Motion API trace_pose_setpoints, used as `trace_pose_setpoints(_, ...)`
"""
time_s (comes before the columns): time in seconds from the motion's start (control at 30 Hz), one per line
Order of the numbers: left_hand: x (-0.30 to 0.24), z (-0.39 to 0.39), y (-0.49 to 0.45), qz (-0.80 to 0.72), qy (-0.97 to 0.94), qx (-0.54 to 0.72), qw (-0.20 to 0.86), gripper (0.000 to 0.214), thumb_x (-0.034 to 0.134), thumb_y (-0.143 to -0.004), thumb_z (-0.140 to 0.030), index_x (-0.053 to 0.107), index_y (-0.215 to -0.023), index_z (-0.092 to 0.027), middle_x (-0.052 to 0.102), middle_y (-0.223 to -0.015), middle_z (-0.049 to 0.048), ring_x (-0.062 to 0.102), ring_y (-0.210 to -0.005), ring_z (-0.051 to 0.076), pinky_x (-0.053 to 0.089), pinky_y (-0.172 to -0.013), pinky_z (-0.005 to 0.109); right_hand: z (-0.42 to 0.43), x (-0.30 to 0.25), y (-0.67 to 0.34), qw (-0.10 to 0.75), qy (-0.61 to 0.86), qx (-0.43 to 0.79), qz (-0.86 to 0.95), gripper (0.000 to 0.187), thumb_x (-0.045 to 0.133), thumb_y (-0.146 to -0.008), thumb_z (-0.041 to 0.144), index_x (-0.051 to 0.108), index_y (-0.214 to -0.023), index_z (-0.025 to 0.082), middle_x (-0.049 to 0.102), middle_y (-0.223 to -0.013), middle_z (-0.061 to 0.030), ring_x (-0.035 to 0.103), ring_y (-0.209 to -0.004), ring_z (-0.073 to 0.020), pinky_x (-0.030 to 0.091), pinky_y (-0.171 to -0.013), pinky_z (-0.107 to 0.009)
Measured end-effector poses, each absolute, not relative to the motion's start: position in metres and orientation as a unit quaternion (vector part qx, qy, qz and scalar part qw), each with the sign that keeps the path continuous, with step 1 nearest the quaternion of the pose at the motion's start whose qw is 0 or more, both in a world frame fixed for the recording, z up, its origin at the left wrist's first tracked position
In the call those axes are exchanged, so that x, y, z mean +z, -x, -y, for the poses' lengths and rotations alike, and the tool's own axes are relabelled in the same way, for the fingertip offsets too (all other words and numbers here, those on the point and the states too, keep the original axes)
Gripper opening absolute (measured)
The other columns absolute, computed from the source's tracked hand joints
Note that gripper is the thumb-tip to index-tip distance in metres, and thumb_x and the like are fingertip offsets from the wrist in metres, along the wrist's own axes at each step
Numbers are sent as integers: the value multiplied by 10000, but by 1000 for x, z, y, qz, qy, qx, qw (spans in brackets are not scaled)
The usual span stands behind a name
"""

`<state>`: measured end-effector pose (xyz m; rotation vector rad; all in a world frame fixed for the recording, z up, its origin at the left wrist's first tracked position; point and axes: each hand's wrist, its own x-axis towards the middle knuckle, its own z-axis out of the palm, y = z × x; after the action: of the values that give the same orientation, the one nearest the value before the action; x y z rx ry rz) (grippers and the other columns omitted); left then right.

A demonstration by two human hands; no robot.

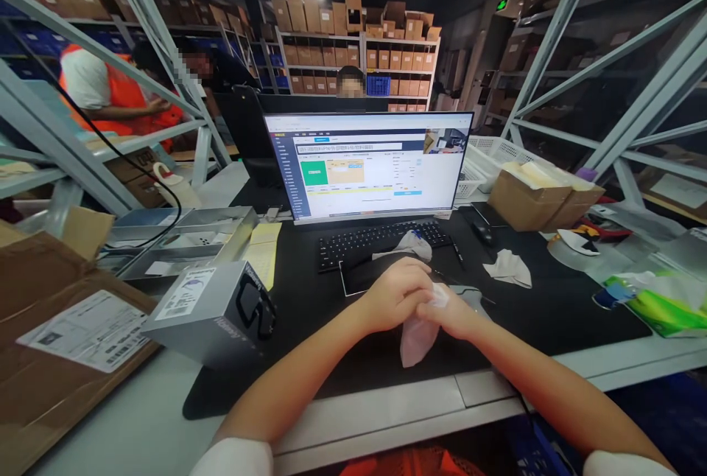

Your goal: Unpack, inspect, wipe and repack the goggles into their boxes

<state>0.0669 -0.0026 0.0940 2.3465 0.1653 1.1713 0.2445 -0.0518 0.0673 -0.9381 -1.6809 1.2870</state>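
Observation:
Above the black desk mat, my left hand (395, 293) and my right hand (454, 312) meet with their fingers curled together. Both are closed on a white tissue (418, 342), whose loose end hangs below them. Whether something else sits inside the tissue is hidden. Just beyond my left hand lies a dark, thin-edged piece (356, 277) that I cannot identify. A crumpled tissue (414, 245) rests by the keyboard (359, 242). Under and beside my right hand shows a greyish flat item (469, 298), partly covered.
A lit monitor (375, 166) stands ahead. To the left are a grey box with an eyewear picture (207, 314) and an opened carton (71, 329). On the right lie a mouse (482, 231), another tissue (508, 268) and a green tissue pack (671, 306). Co-workers sit beyond.

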Motion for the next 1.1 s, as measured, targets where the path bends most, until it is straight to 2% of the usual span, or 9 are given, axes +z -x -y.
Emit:
trace_pose_setpoints(0.13,100,-15,-69,-212,-848,441,203,284,434,-1037,-291,691,-1046,-170,727,-1067,101,659,-1055,218,530,-976,383,54,72,-267,440,387,523,618,411,664,-893,562,719,-785,170,713,-826,-60,661,-864,-212,502,-896,-358)
trace_pose_setpoints(0.23,111,-38,-92,-321,-898,284,99,329,389,-1017,-204,687,-1154,-174,679,-1262,101,625,-1175,220,490,-1052,369,50,78,-287,473,422,512,580,411,671,-873,557,708,-719,177,744,-861,-80,673,-908,-238,487,-894,-359)
trace_pose_setpoints(0.3,118,-56,-115,-324,-926,181,70,345,474,-946,-157,690,-1212,-193,640,-1366,88,622,-1215,246,496,-1050,375,47,81,-297,486,446,498,563,425,677,-853,568,684,-684,178,747,-854,-83,664,-888,-237,478,-856,-347)
trace_pose_setpoints(0.47,130,-88,-150,-330,-938,74,76,216,707,-732,-141,774,-936,-161,761,-940,112,719,-867,289,565,-775,360,40,86,-312,504,473,469,550,456,670,-827,607,669,-673,178,747,-878,-87,644,-859,-231,475,-818,-344)
trace_pose_setpoints(0.57,141,-87,-138,-325,-936,111,81,104,665,-804,-175,755,-848,-147,740,-903,115,698,-837,255,539,-750,329,39,91,-317,508,481,430,571,455,658,-843,617,715,-749,176,755,-1010,-111,659,-948,-253,486,-863,-355)
trace_pose_setpoints(0.73,177,-53,-91,-307,-905,282,90,231,576,-959,-342,706,-935,-153,659,-1009,83,630,-946,214,504,-841,337,43,122,-315,508,463,313,655,455,604,-934,544,696,-1239,219,744,-1119,-93,666,-907,-227,506,-854,-358)
trace_pose_setpoints(0.87,204,-8,-59,-190,-882,405,148,242,691,-913,-395,732,-825,-174,594,-931,49,595,-856,172,498,-798,313,54,164,-300,475,360,170,785,298,541,-997,426,762,-973,227,608,-1442,-86,640,-1106,-257,476,-961,-386)
trace_pose_setpoints(1.0,206,30,-32,-159,-864,461,121,173,750,-882,-343,757,-802,-190,570,-881,45,582,-821,156,489,-753,288,70,188,-291,387,301,155,858,253,530,-1009,341,749,-1072,233,747,-1159,-79,664,-1008,-238,487,-902,-378)
trace_pose_setpoints(1.1,193,43,-17,-162,-863,459,138,195,745,-887,-335,735,-765,-184,557,-873,44,576,-805,147,481,-722,273,84,186,-294,331,291,270,856,240,569,-989,344,739,-1111,227,737,-1168,-78,679,-993,-228,519,-849,-339)
